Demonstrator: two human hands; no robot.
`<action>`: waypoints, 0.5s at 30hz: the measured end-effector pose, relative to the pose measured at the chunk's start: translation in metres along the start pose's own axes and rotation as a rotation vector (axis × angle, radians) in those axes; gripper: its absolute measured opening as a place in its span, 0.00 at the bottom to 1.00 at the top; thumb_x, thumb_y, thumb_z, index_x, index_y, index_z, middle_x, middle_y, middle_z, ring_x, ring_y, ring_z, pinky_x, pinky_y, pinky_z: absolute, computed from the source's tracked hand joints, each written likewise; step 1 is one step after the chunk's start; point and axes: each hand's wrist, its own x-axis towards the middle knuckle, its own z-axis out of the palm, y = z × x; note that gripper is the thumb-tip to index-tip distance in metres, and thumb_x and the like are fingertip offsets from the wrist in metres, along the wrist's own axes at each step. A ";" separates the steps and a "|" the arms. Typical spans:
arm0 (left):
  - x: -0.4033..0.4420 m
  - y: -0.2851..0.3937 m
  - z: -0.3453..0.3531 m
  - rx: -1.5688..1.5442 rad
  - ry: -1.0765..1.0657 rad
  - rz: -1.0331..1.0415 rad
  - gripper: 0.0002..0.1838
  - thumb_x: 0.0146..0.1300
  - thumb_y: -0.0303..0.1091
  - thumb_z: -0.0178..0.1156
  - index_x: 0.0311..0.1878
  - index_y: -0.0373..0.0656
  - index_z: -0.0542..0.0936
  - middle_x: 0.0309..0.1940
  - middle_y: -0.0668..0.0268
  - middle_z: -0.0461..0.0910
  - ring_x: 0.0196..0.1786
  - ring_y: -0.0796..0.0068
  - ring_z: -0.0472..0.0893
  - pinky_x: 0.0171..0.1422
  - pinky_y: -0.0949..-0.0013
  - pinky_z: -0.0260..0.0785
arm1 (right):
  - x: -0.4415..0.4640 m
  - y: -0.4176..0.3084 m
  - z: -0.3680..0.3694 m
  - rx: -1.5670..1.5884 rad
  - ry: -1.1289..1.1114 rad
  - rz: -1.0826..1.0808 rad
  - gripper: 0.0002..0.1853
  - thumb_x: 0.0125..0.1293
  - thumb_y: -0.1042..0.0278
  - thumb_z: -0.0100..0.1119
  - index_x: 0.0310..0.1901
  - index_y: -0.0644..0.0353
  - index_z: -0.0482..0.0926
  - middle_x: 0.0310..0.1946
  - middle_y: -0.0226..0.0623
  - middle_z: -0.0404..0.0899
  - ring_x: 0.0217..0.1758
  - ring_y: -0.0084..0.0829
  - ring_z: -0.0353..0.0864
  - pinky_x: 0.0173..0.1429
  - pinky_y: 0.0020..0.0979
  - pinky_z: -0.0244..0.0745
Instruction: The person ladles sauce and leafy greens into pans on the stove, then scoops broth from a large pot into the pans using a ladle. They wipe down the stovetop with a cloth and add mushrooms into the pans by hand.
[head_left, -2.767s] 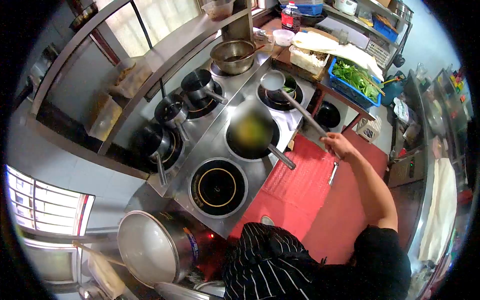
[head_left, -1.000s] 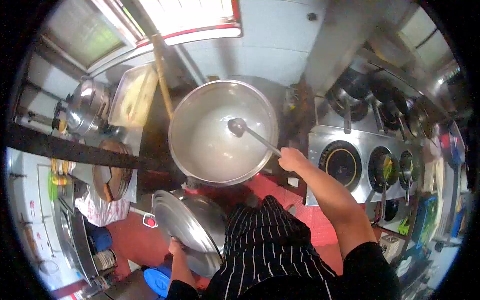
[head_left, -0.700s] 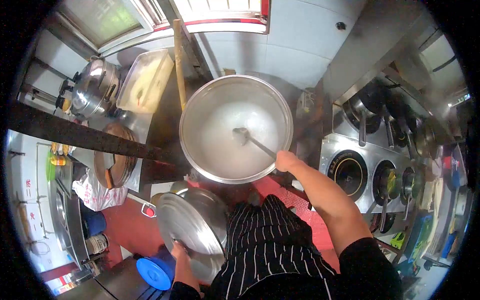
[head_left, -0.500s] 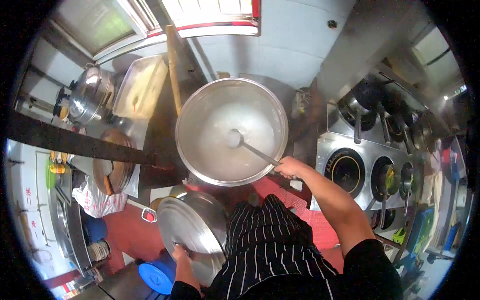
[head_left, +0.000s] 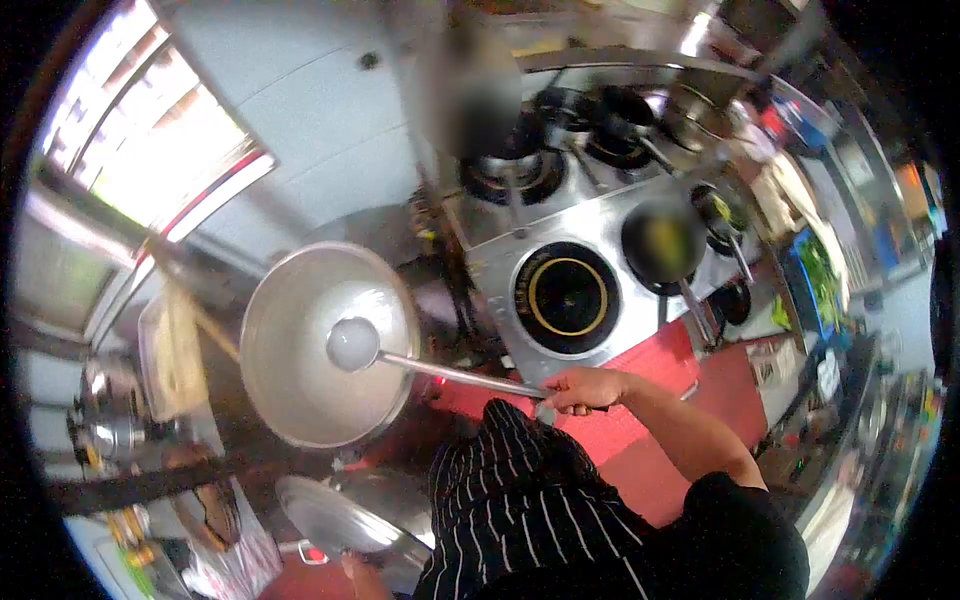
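Note:
My right hand (head_left: 586, 390) is closed around the long handle of a metal ladle (head_left: 455, 373). The ladle's bowl, with pale cloudy liquid in it, is above the inside of a large, deep metal pot (head_left: 262, 395). Whitish liquid shows in the pot. At the lower edge of the view, my left hand (head_left: 360, 575) grips a big round metal lid (head_left: 335, 515), which is tilted beside the pot. The fingers of that hand are partly hidden and blurred.
To the right stands a steel stove with a black round cooking plate (head_left: 567, 298). Several pans, one a blurred pan (head_left: 662, 245), have handles sticking out. A wooden stick (head_left: 212, 325) leans left of the pot, near a pale tray (head_left: 175, 350). Red flooring (head_left: 715, 415) lies below.
The view has turned to the right, toward the stove. My right hand has raised the ladle out of the pot's liquid, its bowl now filled. My left hand stays on the lid.

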 end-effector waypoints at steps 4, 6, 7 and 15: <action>-0.029 0.018 0.026 0.114 -0.133 0.091 0.16 0.65 0.44 0.56 0.45 0.41 0.81 0.35 0.61 0.81 0.37 0.63 0.80 0.41 0.58 0.74 | -0.080 0.044 -0.007 0.018 0.072 -0.063 0.15 0.70 0.54 0.55 0.47 0.57 0.76 0.19 0.21 0.66 0.19 0.14 0.63 0.23 0.21 0.59; -0.046 0.027 0.042 0.179 -0.205 0.147 0.16 0.65 0.43 0.55 0.45 0.41 0.81 0.35 0.60 0.81 0.37 0.63 0.80 0.41 0.58 0.74 | -0.124 0.062 -0.011 0.032 0.101 -0.088 0.17 0.70 0.57 0.53 0.53 0.58 0.76 0.20 0.21 0.65 0.20 0.15 0.63 0.23 0.22 0.60; -0.054 0.032 0.050 0.215 -0.241 0.173 0.16 0.65 0.43 0.55 0.45 0.41 0.81 0.35 0.60 0.81 0.38 0.62 0.80 0.42 0.57 0.74 | -0.143 0.077 -0.014 0.051 0.127 -0.096 0.17 0.70 0.57 0.53 0.53 0.58 0.76 0.20 0.21 0.65 0.20 0.15 0.63 0.23 0.22 0.60; -0.132 0.052 0.108 0.488 -0.523 0.436 0.15 0.65 0.41 0.53 0.45 0.40 0.81 0.36 0.57 0.80 0.39 0.61 0.79 0.44 0.54 0.73 | -0.266 0.179 -0.029 0.389 0.396 -0.046 0.23 0.71 0.55 0.56 0.61 0.58 0.73 0.22 0.22 0.65 0.23 0.16 0.65 0.24 0.23 0.62</action>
